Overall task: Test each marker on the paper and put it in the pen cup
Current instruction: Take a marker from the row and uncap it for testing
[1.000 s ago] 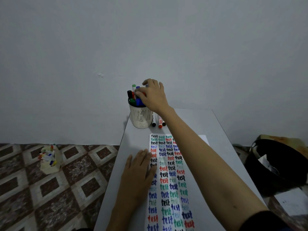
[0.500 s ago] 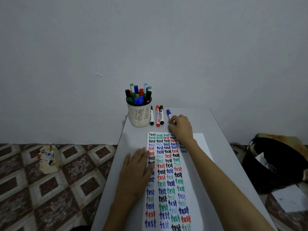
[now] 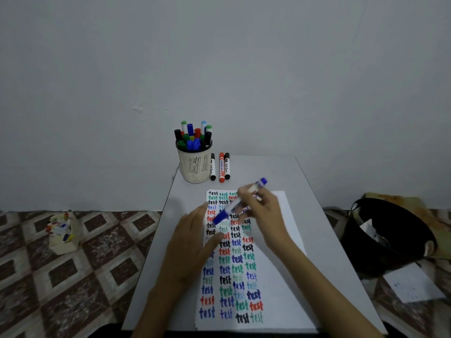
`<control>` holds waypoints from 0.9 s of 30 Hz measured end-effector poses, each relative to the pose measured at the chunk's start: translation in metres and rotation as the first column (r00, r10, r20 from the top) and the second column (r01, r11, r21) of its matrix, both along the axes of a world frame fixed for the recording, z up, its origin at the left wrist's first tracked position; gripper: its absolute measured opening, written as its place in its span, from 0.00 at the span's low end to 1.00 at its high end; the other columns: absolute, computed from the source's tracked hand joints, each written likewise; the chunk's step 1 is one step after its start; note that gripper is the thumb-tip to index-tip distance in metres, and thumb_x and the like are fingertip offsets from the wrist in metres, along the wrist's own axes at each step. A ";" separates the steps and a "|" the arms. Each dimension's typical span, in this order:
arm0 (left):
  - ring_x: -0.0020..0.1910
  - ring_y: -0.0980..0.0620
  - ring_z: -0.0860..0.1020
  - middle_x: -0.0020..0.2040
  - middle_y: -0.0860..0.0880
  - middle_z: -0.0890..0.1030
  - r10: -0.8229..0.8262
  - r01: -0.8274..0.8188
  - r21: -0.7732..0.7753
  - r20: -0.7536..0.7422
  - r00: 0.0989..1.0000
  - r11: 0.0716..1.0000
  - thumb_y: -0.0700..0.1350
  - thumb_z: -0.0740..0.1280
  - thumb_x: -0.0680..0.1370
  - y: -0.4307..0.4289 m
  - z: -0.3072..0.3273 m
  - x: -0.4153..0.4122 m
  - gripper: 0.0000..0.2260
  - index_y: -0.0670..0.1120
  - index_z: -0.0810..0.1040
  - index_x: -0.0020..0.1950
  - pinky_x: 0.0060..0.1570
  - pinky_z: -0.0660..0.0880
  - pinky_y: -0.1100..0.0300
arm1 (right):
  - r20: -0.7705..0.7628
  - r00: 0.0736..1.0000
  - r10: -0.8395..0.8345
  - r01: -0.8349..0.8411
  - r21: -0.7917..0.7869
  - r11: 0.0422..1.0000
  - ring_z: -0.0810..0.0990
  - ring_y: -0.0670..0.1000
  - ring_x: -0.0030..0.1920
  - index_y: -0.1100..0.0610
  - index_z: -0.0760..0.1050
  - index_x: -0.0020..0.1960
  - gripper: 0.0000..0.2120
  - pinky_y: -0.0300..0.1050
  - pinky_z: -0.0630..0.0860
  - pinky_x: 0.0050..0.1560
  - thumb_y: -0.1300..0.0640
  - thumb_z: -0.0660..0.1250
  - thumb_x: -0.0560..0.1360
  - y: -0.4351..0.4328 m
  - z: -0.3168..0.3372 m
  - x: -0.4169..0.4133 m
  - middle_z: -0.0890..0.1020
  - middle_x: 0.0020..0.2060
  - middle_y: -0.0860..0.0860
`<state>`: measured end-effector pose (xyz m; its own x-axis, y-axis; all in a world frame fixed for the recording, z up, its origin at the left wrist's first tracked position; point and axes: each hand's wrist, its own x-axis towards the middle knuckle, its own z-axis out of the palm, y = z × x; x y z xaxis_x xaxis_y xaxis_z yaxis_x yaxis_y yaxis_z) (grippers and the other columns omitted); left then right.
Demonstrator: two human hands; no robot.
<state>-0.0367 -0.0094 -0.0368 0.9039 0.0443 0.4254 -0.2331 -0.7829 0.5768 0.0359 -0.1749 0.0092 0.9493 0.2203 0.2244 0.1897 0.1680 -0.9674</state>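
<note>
My right hand (image 3: 260, 211) grips a blue marker (image 3: 238, 203), held slanted above the paper with its capped end pointing lower left. The paper (image 3: 275, 276) lies on the grey table and is covered with rows of the word "test" in several colours. My left hand (image 3: 192, 237) rests flat with straight fingers on the paper's left edge, close to the marker's cap. A white mesh pen cup (image 3: 194, 165) full of markers stands at the table's far left. Beside it lie a black marker (image 3: 212, 166), a red marker (image 3: 221, 167) and another black marker (image 3: 227, 166).
The grey table (image 3: 280, 176) is narrow and stands against a plain wall. On the tiled floor to the left sits a small box of markers (image 3: 63, 234). To the right are a black bin (image 3: 388, 236) and a loose sheet (image 3: 412, 285).
My right hand left the pen cup, picked up the blue marker lying right of the three markers, and brought it back over the paper towards my left hand.
</note>
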 end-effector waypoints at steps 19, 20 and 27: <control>0.31 0.56 0.81 0.34 0.50 0.81 -0.221 0.223 -0.150 0.031 0.975 0.963 0.63 0.50 0.78 0.005 -0.002 -0.013 0.13 0.62 0.67 0.57 0.30 0.78 0.55 | -0.060 0.970 0.234 -0.232 0.032 0.972 0.77 0.57 0.32 0.60 0.74 0.44 0.10 0.39 0.72 0.28 0.63 0.75 0.70 0.012 -0.006 -0.036 0.78 0.33 0.66; 0.32 0.57 0.81 0.35 0.51 0.81 -0.228 0.229 -0.148 0.026 0.973 0.962 0.63 0.51 0.78 0.004 -0.001 -0.014 0.13 0.61 0.67 0.58 0.31 0.79 0.56 | -0.053 0.968 0.244 -0.242 0.041 0.970 0.78 0.56 0.30 0.61 0.73 0.44 0.10 0.39 0.72 0.27 0.64 0.74 0.70 0.009 -0.003 -0.034 0.79 0.34 0.67; 0.49 0.57 0.77 0.50 0.60 0.74 -0.171 0.173 -0.141 0.022 0.985 0.975 0.50 0.54 0.79 0.004 -0.006 -0.007 0.11 0.52 0.70 0.60 0.47 0.78 0.55 | -0.154 0.988 -0.030 0.087 0.375 0.923 0.79 0.52 0.30 0.62 0.72 0.41 0.07 0.39 0.78 0.29 0.71 0.64 0.74 -0.038 0.009 0.021 0.81 0.35 0.58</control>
